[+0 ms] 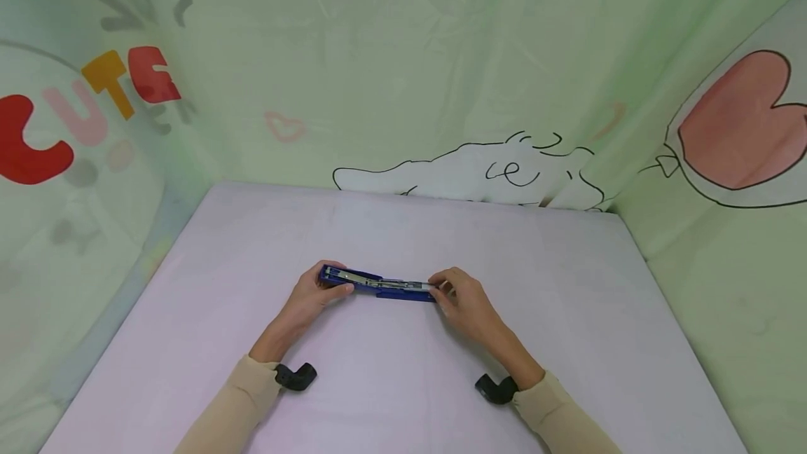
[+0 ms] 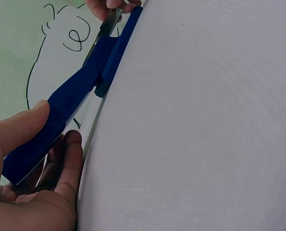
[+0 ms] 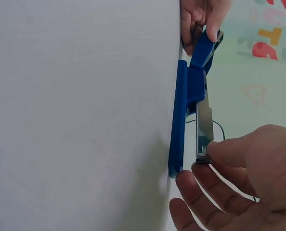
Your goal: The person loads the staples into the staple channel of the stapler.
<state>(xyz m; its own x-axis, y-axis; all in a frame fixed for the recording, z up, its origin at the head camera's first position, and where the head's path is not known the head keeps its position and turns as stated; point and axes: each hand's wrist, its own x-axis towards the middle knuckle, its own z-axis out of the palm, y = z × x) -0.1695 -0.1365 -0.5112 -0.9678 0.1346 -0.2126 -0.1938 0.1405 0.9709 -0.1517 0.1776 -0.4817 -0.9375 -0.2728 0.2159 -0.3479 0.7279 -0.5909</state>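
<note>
A blue stapler (image 1: 403,295) lies opened out over the white table, its top cover swung far back from the base. My left hand (image 1: 309,296) grips the top cover (image 2: 68,103), with the thumb along one side and the fingers beneath. At the other end, my right hand (image 1: 468,305) pinches the tip of the metal magazine (image 3: 203,127) between thumb and index finger. The blue base (image 3: 178,120) runs beside the magazine, low against the tabletop, with a gap between them at the right end. My other right fingers stay near the base's end.
The white table (image 1: 378,384) has a straight back edge against a pale green curtain (image 1: 403,54) with printed letters and drawings. A black wrist mount (image 1: 296,377) sits at my left cuff, and another black mount (image 1: 497,389) at the right one.
</note>
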